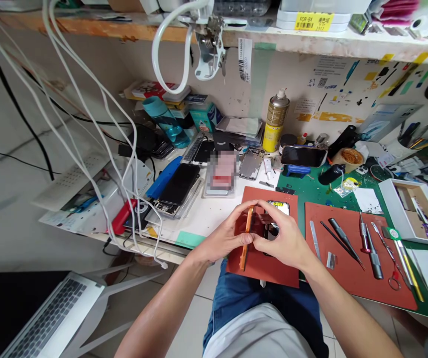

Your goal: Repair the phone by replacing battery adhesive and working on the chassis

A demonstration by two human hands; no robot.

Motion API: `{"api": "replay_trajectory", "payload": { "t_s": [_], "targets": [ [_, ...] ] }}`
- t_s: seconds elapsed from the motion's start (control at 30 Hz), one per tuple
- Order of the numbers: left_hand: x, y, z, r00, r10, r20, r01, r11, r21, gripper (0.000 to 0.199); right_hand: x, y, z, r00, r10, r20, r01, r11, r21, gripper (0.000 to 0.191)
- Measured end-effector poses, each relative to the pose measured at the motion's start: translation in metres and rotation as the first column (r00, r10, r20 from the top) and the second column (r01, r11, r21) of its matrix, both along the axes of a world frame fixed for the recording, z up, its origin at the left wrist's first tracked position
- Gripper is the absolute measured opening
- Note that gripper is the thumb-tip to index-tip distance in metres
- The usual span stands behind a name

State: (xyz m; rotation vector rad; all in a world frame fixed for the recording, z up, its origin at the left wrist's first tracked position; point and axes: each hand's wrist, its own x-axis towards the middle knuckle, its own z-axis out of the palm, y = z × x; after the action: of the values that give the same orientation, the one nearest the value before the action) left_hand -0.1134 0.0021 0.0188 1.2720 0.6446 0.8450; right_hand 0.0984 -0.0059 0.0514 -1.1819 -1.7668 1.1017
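Evidently the left hand (223, 239) and right hand (287, 231) both grasp the orange-edged phone (248, 233) — thumbs meeting beside it; it is held above the red mat (281, 273), towards its left edge; beneath the right hand an opened phone (284, 208) lies by the mat's right edge, partly hidden; should a thumb slip, the held phone could knock that one — or drop past the mat's near edge toward the lap (232, 313).

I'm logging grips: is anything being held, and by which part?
A slim, orange, phone-shaped slab is held on edge between the left hand and right hand, by its far end and middle; its near end sticks out.
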Motion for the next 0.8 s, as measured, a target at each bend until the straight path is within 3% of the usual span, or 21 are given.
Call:
{"api": "replay_trajectory", "payload": {
  "t_s": [0.33,0.47,0.8],
  "targets": [
    [-0.009,0.008,0.016,0.997,-0.059,-0.041,0.059,0.998,0.01,0.056,0.003,0.0,0.004,0.999,0.033,-0.023,-0.033,0.999,0.004,0.062],
    [-0.009,0.01,0.026,0.997,-0.065,-0.035,0.067,0.996,0.055,0.06,0.002,0.001,0.004,0.999,0.032,-0.041,-0.033,0.999,-0.019,0.064],
    [-0.004,0.009,0.055,0.961,0.031,-0.273,-0.006,0.996,0.091,0.064,-0.002,0.0,0.01,0.998,0.05,-0.041,-0.051,0.998,-0.04,0.063]
  ]
}}
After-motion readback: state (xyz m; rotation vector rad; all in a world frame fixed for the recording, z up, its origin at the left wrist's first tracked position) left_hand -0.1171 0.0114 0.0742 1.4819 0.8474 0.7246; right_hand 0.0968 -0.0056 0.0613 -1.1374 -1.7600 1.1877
